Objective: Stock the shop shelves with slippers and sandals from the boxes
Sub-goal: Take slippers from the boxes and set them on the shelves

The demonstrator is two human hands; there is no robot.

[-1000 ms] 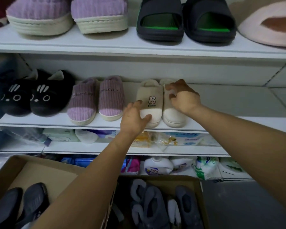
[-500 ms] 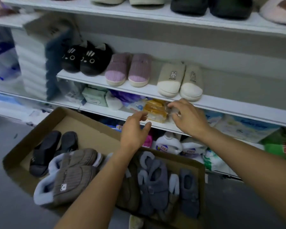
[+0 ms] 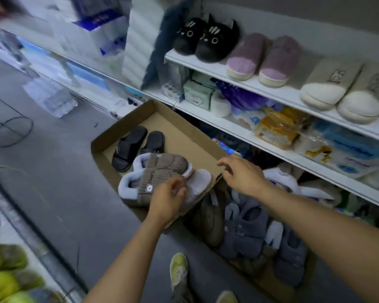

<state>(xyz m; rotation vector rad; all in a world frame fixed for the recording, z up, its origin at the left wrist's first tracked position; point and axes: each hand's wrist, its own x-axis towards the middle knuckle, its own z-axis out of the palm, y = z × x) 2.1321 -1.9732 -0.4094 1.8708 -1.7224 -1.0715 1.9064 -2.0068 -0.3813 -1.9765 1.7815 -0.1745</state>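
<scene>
A: Head view, and we start at our left hand [image 3: 170, 196]: it is down on the brown ribbed slippers [image 3: 157, 178] in the left cardboard box [image 3: 179, 130], fingers curled over the toe end of the nearer one. We'd call that a grip, though blur hides how firm it is.

B: And our right hand [image 3: 242, 173]?

A: It hovers over the near corner of that box, fingers loosely bent, nothing in it. It looks placed to take the pair's other side, so both slippers lift as one.

B: What else waits in the boxes?

A: A pair of black slides [image 3: 138, 147] lies further back in the same box. The second box [image 3: 269, 281], just beside it on our right, holds blue-grey slippers [image 3: 245, 228] heaped loosely.

B: And the shelf?

A: The slipper shelf [image 3: 260, 87] already carries black cat slippers [image 3: 207, 39], purple slippers [image 3: 263, 59] and cream slippers [image 3: 341, 90], toes out, in neat pairs, so shoppers see the fronts. We judge the brown pair goes up next, likely to the right of the cream ones, though that stretch runs out of frame.

B: Below it?

A: Packaged goods [image 3: 278, 125] fill the lower shelf. Our shoe [image 3: 179, 272] stands on the floor by the boxes.
</scene>
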